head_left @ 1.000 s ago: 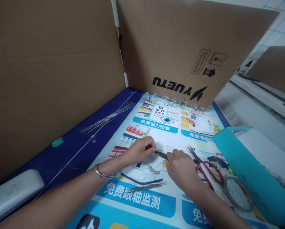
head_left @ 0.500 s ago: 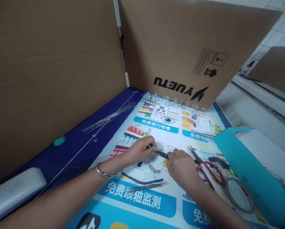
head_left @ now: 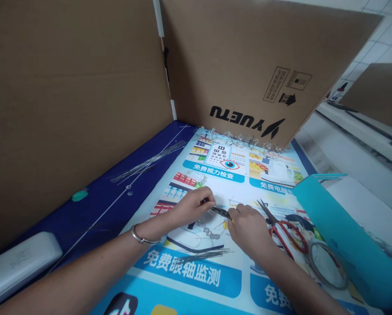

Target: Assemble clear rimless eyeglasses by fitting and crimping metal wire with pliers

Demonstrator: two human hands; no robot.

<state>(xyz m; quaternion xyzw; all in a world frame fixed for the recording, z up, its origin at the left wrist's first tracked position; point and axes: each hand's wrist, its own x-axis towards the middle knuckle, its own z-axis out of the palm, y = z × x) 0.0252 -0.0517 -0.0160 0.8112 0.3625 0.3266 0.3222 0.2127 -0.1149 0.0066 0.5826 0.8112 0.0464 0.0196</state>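
My right hand (head_left: 248, 225) is wrapped round the handles of dark-jawed pliers (head_left: 221, 212), whose tips point left. At those tips are the pinched fingers of my left hand (head_left: 197, 203); what they hold is too small to make out. A silver bangle circles my left wrist. Just below the pliers lies a curved string of clear beads (head_left: 211, 232). Nearer to me, a bundle of thin wires (head_left: 204, 256) rests on the printed sheet (head_left: 245, 245). Red-handled scissors (head_left: 288, 234) lie right of my right hand, their blades pointing away.
Tall cardboard panels (head_left: 248, 57) stand at the back and left. Clear beaded pieces (head_left: 238, 139) line their base. More wires (head_left: 150, 161) lie on the blue cloth. A tape roll (head_left: 327, 265) and a teal box (head_left: 340, 227) are at the right; a white case (head_left: 25, 267) is at the left.
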